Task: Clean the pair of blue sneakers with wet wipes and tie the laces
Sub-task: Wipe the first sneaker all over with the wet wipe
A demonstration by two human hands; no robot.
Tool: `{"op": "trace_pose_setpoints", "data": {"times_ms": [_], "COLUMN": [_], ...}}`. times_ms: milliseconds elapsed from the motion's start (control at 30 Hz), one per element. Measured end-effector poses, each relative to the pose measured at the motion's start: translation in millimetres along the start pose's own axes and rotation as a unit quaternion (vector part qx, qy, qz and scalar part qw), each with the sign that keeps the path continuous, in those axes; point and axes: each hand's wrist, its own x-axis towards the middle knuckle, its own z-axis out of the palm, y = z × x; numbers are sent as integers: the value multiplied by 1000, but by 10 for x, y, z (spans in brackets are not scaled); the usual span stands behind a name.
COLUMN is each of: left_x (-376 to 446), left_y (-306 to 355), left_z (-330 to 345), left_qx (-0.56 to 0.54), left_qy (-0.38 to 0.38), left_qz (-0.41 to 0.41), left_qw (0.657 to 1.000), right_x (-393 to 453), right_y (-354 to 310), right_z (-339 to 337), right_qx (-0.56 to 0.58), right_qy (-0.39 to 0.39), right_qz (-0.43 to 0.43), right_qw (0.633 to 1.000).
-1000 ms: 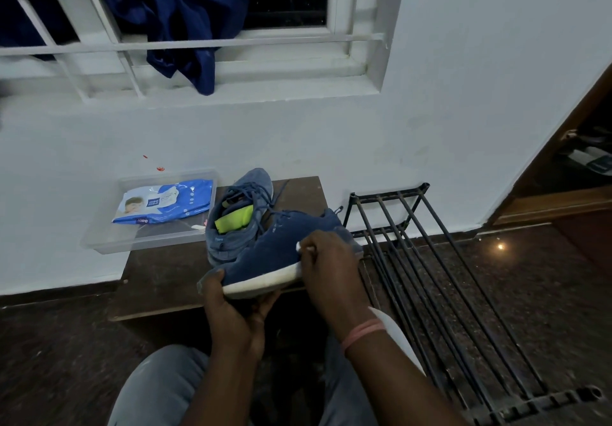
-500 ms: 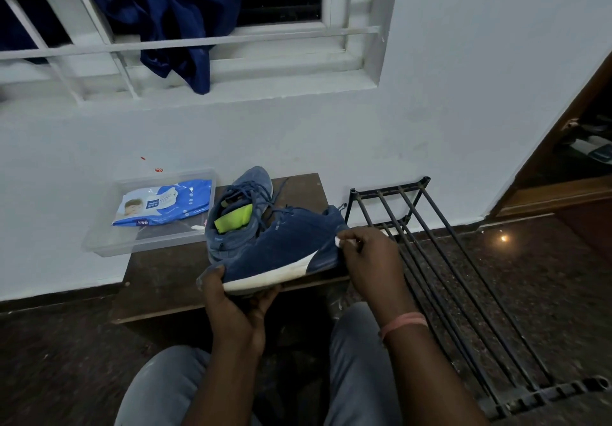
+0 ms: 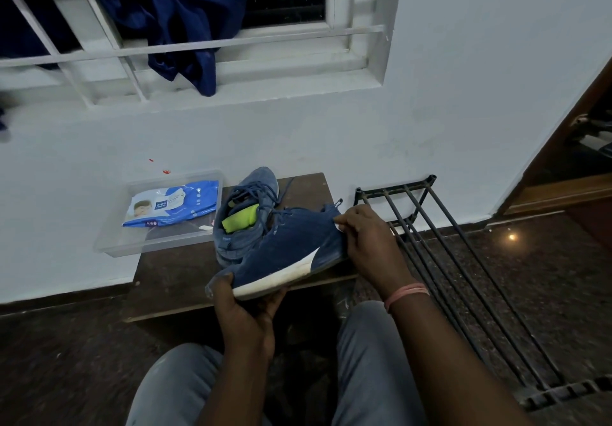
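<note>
My left hand [image 3: 246, 313] grips the toe end of a blue sneaker [image 3: 291, 246] with a white sole, holding it on its side over the low brown table [image 3: 172, 273]. My right hand [image 3: 367, 243] presses a small white wet wipe [image 3: 338, 226] against the sneaker's heel end; most of the wipe is hidden under my fingers. The second blue sneaker [image 3: 248, 213] stands on the table behind, laces loose, with a bright green insert inside. A blue pack of wet wipes [image 3: 172, 205] lies in a clear plastic tray [image 3: 132, 243] at the table's left.
A black metal rack [image 3: 463, 276] lies on the dark floor to the right of the table. The white wall and a barred window with a blue cloth [image 3: 178, 28] rise behind. A wooden doorway [image 3: 563, 193] is at the far right. My knees are below.
My right hand slid with the wipe from the middle of the sneaker's side toward its heel end on the right. My left hand kept its hold on the toe.
</note>
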Motion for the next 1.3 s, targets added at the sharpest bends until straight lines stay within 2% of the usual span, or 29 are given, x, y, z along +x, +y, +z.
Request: {"op": "trace_pose_setpoints", "data": {"times_ms": [167,433,533,633,700,767,833,900,1033,1200,1300], "left_x": [-36,-90,-108,-86,-78,-63,-56,-52,-4,47,118], "left_y": [-31,-77,-96,-120,-137,-119,-86,-56,-12,-24,-56], "left_z": [53,88,61,28,17,16,15,8,-10,-37,-68], "left_qx": [-5,-17,-10,29,35,43,63,51,37,70,73], "left_qy": [4,-25,-54,-73,-97,-99,-95,-108,-144,-185,-197], "left_qz": [10,28,47,80,108,135,157,151,135,149,149], "left_qw": [1000,999,997,994,989,985,981,981,980,969,966], "right_x": [-121,-417,-406,-374,-387,-456,-532,-503,-366,-462,-384], "right_y": [-185,-1080,-1044,-910,-961,-1187,-1395,-1395,-1215,-1330,-1115], "right_z": [21,313,254,162,110,74,73,98,108,66,101], "right_qx": [21,120,110,95,96,118,133,108,64,119,76], "right_qy": [17,0,-3,67,85,36,-16,-17,54,-28,23], "right_qz": [-9,-39,-30,67,92,55,-23,-60,22,-30,20], "right_qw": [1000,992,994,991,987,991,991,992,996,992,997]}}
